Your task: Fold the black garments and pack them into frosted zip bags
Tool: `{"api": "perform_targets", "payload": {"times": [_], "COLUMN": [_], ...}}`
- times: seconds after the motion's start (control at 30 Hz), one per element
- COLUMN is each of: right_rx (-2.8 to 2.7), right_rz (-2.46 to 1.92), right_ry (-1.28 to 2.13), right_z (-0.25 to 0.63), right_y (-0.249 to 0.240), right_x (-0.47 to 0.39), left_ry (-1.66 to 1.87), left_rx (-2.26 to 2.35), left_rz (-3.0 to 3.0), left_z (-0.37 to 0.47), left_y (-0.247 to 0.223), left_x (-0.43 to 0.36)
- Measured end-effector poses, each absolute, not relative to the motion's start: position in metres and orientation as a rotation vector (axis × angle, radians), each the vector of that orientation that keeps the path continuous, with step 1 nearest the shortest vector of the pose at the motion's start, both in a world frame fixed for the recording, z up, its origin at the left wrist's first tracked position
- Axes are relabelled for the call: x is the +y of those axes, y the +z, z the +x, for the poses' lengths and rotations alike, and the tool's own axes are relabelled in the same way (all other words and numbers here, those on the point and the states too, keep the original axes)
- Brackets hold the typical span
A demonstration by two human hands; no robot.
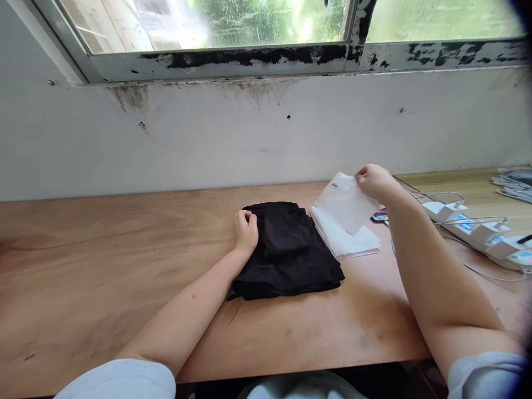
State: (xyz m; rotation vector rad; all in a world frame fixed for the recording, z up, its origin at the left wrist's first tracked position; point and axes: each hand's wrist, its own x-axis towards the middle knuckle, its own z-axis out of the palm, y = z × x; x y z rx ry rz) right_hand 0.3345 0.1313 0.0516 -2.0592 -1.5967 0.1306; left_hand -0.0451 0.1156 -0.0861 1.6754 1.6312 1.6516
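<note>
A folded black cloth or garment (286, 249) lies in a flat pile on the wooden table in front of me. My left hand (246, 228) rests at its upper left edge with the fingers curled in; whether they grip any fabric is hidden. To the right, my right hand (373, 180) pinches the upper corner of a translucent plastic bag (349, 205), which has a small dark print near its top left. That bag is lifted and tilted over a stack of similar white bags (361, 244) lying beside the black pile.
A white power strip (469, 230) with plugged-in chargers and loose cables lies on the right, past my forearm. Part of a phone-like device (379, 216) shows by the bags. Grey folded items (515, 183) lie far right. A wall (208, 144) and window close off the back.
</note>
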Motion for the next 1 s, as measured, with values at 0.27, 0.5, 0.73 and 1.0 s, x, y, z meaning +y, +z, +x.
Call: {"api": "perform_targets", "payload": {"times": [0.27,0.5,0.73,1.0], "right_rx": [-1.999,-2.222,-2.379,-2.297], "right_rz": [-2.398,-2.528,-2.001,-1.548], "right_ry": [0.569,0.331,0.329,0.217], "right_z": [0.35,0.325,0.278,0.266], "right_y": [0.018,0.016,-0.058,-0.044], "right_x": [0.14,0.145,0.153,0.149], "left_ry": [1.521,1.226,0.842,0.852], "left_rx": [1.633,1.765,1.649,1.416], "left_rz": [1.97,2.178,2.417,2.142], "left_z": [-0.039,-0.035,-0.027,-0.015], "left_y": [-0.082,-0.072,-0.062,-0.024], "left_x": [0.109,0.096,0.086,0.076]}}
